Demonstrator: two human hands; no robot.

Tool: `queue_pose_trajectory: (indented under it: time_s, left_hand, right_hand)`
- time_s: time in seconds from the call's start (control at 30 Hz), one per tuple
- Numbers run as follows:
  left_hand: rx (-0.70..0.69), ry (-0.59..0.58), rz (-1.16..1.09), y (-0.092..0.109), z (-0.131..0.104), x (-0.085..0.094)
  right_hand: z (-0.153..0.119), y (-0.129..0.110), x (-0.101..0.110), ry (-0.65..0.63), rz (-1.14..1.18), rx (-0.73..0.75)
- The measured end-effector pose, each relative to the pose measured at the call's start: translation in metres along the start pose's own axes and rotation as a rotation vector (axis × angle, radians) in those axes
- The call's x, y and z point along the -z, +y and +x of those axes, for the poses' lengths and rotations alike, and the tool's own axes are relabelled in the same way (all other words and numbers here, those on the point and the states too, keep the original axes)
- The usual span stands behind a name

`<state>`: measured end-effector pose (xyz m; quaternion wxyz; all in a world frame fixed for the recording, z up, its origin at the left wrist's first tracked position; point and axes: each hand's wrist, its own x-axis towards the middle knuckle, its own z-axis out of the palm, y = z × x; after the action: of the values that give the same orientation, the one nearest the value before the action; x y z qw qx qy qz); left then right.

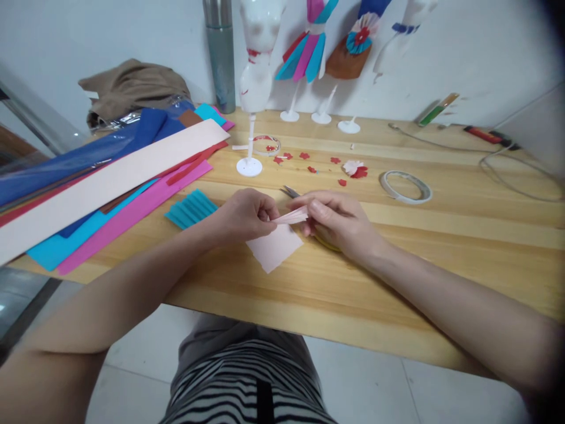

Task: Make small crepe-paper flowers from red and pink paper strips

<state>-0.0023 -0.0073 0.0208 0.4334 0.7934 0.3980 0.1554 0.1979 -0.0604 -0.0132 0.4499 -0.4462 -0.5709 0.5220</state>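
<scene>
Between my two hands is a narrow folded strip of pale pink paper (292,217), its layers showing as fine pleats. My left hand (247,213) pinches its left end, and my right hand (336,219) grips the right end between thumb and fingers. On the table below lies a flat pale pink paper piece (274,250). A pair of scissors (290,192) lies partly under my right hand, with blade tips and a bit of yellow handle showing. Pleated teal paper (190,208) rests beside my left wrist.
Coloured paper strips (132,176) are stacked at the left. A white mannequin (256,76) stands at the back, near several dressed ones. Small red paper flowers (304,156) and a tape roll (406,186) lie beyond my hands. A cable (424,139) runs at the right.
</scene>
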Motion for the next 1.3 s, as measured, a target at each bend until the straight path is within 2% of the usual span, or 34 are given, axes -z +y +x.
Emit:
queue_pose_trajectory:
  time_s: [0.07, 0.17, 0.3, 0.47, 0.63, 0.77, 0.87, 0.93, 1.0, 1.1, 1.13, 1.2, 1.3]
  left_hand:
    - [-0.031, 0.061, 0.111, 0.0, 0.0, -0.001]
    - [-0.062, 0.123, 0.283, 0.001, -0.001, -0.003]
    - [-0.075, 0.145, 0.475, 0.002, -0.002, -0.006]
    - [-0.073, 0.129, 0.537, -0.001, -0.002, -0.009]
    - [-0.04, 0.126, 0.493, 0.001, -0.003, -0.01]
    - [0.001, 0.193, 0.346, 0.001, -0.003, -0.006]
    - [0.063, 0.257, 0.111, -0.003, 0.0, -0.002]
    - [0.167, 0.207, -0.109, -0.005, 0.002, -0.001]
    - [0.253, 0.056, -0.315, -0.005, 0.002, -0.003]
    - [0.238, -0.173, -0.525, -0.003, -0.001, -0.012]
    - [0.225, -0.199, -0.586, -0.003, -0.002, -0.016]
    - [0.203, -0.152, -0.706, -0.002, -0.003, -0.022]
    - [0.161, -0.114, -0.748, -0.003, -0.003, -0.026]
  right_hand:
    - [-0.002, -0.001, 0.001, 0.017, -0.046, 0.068]
    - [-0.004, -0.005, -0.001, 0.046, -0.257, 0.135]
    - [-0.004, -0.008, -0.009, 0.068, -0.544, 0.2]
    - [-0.003, -0.008, -0.015, 0.116, -0.77, 0.308]
    - [-0.002, -0.005, -0.015, 0.164, -0.82, 0.359]
    - [-0.003, -0.005, -0.013, 0.238, -0.763, 0.347]
    - [-0.002, -0.006, -0.009, 0.347, -0.682, 0.36]
    - [-0.001, -0.007, -0.007, 0.405, -0.654, 0.392]
    - [0.001, -0.008, -0.006, 0.445, -0.666, 0.445]
    - [0.002, -0.007, -0.007, 0.448, -0.713, 0.508]
    - [0.002, -0.007, -0.008, 0.429, -0.736, 0.516]
    - [0.002, -0.005, -0.01, 0.371, -0.798, 0.536]
    - [0.002, -0.003, -0.01, 0.288, -0.92, 0.622]
